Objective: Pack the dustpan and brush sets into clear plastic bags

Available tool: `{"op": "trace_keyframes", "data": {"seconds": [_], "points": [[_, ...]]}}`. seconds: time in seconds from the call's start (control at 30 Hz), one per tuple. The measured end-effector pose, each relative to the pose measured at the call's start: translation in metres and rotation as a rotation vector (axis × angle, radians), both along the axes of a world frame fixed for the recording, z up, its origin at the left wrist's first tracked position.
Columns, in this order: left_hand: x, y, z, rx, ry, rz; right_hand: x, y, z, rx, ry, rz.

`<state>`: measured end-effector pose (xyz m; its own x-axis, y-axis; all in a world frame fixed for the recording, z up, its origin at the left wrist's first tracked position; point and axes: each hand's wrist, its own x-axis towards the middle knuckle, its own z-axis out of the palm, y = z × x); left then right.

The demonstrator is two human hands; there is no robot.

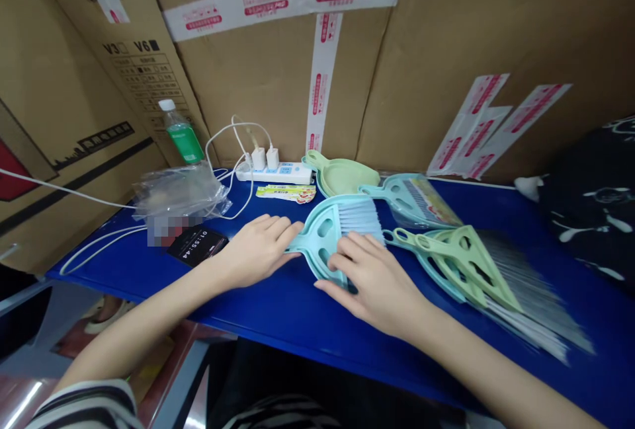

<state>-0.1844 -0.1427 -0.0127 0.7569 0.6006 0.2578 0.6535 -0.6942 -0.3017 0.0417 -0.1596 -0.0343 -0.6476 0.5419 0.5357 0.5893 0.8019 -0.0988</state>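
Observation:
A light-blue hand brush [325, 227] with pale blue bristles lies against a light-blue dustpan [308, 258], just above the blue table. My left hand [260, 244] is closed around the handle end of the pair; whether both handles are in it is hidden. My right hand [370, 273] rests on the near side of the brush head, fingers bent over it and thumb by the dustpan's near edge. To the right lie several green and blue hand brushes [464, 257] with grey and white bristles, stacked with their bristles pointing right.
Behind are a green dustpan [347, 176] and a bagged blue brush set [411, 197]. A power strip [278, 172] with chargers, yellow packets [285, 193], a bottle [182, 135], plastic bags [178, 191] and a phone [196, 245] stand leftward. Cardboard [278, 78] lines the back. Dark patterned fabric [590, 197] is at right.

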Motion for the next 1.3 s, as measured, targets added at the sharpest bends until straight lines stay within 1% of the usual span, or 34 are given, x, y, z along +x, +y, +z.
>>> {"op": "trace_keyframes", "data": {"seconds": [0.07, 0.13, 0.23, 0.3, 0.37, 0.47, 0.5, 0.57, 0.63, 0.7, 0.77, 0.83, 0.9, 1.0, 1.13, 1.2, 1.3], "points": [[0.004, -0.003, -0.001, 0.006, -0.006, 0.0, -0.003, -0.001, -0.005, -0.027, -0.002, -0.04], [0.005, -0.004, -0.001, 0.006, 0.002, 0.009, -0.003, -0.001, -0.006, 0.007, 0.011, -0.068], [0.005, -0.001, 0.004, -0.011, 0.038, 0.034, -0.002, -0.003, -0.001, 0.176, 0.009, -0.123], [0.003, 0.003, 0.011, -0.012, 0.036, 0.061, 0.0, -0.006, 0.007, 0.29, -0.016, -0.166], [-0.001, 0.009, 0.019, 0.012, -0.009, 0.084, 0.005, -0.009, 0.017, 0.379, -0.035, -0.21], [-0.005, 0.026, 0.031, 0.075, -0.086, 0.106, 0.024, -0.009, 0.035, 0.46, -0.072, -0.291], [-0.005, 0.034, 0.035, 0.094, -0.1, 0.117, 0.033, -0.007, 0.041, 0.47, -0.1, -0.34], [-0.006, 0.053, 0.043, 0.106, -0.109, 0.129, 0.052, -0.001, 0.048, 0.493, -0.164, -0.477], [-0.004, 0.076, 0.051, 0.094, -0.11, 0.139, 0.071, 0.007, 0.051, 0.495, -0.214, -0.608], [-0.001, 0.1, 0.056, 0.05, -0.108, 0.126, 0.084, 0.013, 0.051, 0.364, -0.285, -0.729], [0.004, 0.123, 0.058, -0.008, -0.105, 0.089, 0.091, 0.017, 0.051, 0.195, -0.359, -0.816], [0.01, 0.144, 0.057, -0.065, -0.098, 0.037, 0.092, 0.019, 0.053, 0.042, -0.44, -0.878], [0.018, 0.162, 0.056, -0.098, -0.076, 0.023, 0.089, 0.02, 0.057, -0.103, -0.529, -0.923], [0.031, 0.181, 0.054, -0.171, 0.013, 0.018, 0.084, 0.021, 0.063, -0.295, -0.646, -0.937], [0.045, 0.193, 0.052, -0.218, 0.054, 0.024, 0.082, 0.023, 0.063, -0.507, -0.721, -0.9], [0.049, 0.197, 0.051, -0.232, 0.068, 0.027, 0.084, 0.023, 0.06, -0.567, -0.718, -0.901], [0.053, 0.203, 0.048, -0.255, 0.095, 0.014, 0.086, 0.022, 0.057, -0.574, -0.704, -0.891]]}}
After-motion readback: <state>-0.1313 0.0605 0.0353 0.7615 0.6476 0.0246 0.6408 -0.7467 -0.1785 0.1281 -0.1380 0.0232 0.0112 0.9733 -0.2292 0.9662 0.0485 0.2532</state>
